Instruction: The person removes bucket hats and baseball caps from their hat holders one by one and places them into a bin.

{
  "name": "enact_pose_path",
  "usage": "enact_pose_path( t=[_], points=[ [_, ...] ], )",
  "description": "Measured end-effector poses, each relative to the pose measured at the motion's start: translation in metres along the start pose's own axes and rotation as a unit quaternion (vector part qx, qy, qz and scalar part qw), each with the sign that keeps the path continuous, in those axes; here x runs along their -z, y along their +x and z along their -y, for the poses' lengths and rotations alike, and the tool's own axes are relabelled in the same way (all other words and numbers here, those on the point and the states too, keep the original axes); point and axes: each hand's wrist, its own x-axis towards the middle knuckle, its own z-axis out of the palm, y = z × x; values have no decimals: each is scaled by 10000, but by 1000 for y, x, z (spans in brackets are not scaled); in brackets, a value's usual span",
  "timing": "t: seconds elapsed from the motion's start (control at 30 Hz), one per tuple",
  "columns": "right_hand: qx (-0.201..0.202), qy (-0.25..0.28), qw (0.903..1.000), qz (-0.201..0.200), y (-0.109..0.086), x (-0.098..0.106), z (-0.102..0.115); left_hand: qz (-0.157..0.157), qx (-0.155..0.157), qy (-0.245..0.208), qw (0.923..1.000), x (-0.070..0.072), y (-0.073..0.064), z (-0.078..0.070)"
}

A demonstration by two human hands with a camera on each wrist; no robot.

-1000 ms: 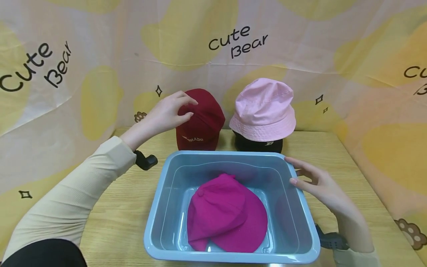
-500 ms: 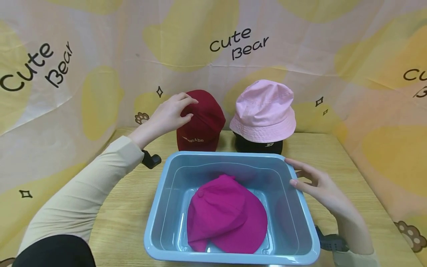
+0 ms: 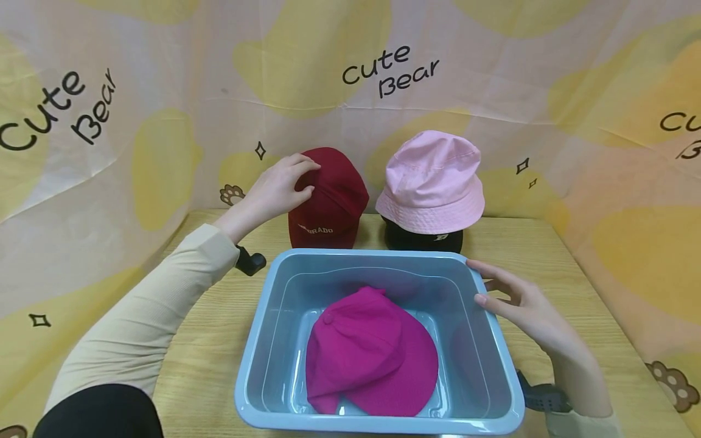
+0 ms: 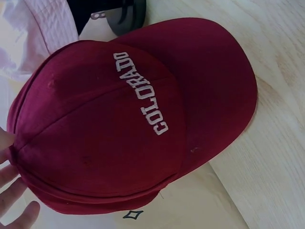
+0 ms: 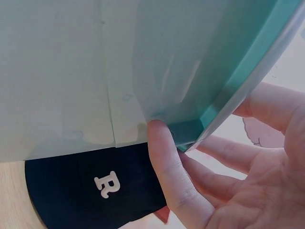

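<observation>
My left hand (image 3: 279,185) is at the top of a dark red baseball cap (image 3: 342,201). In the left wrist view its fingers (image 4: 12,191) are bent at the crown's peak, and COLORADO is lettered above the bill. My right hand (image 3: 531,307) grips the right rim of a light blue plastic tub (image 3: 378,424). In the right wrist view the thumb (image 5: 171,167) lies against the tub's inner wall, while the other fingers go round outside. A magenta cap (image 3: 372,356) lies on the tub's bottom, its bill toward the right.
Behind the tub, a pink bucket hat (image 3: 432,179) sits on top of a black cap (image 3: 421,237) with a pale letter. The wooden table (image 3: 202,365) meets printed cloth (image 3: 504,79) at the back and sides. A black rounded object (image 3: 101,410) is at lower left.
The left forearm has shifted slightly to the right, while its fingers stay at the red cap's crown. The right hand, tub and other hats have kept their places.
</observation>
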Motion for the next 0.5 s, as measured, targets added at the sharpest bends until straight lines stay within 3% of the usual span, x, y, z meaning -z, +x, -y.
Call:
enact_pose_path(
  t=[0.23, 0.5],
  points=[
    [-38, -3, 10000, 16, 0, 0, 0, -85, -15, -108, 9999, -5, -1, 5],
    [-29, 44, 10000, 23, 1, -1, -1, -314, -254, -201, 9990, -10, -3, 10]
  ],
)
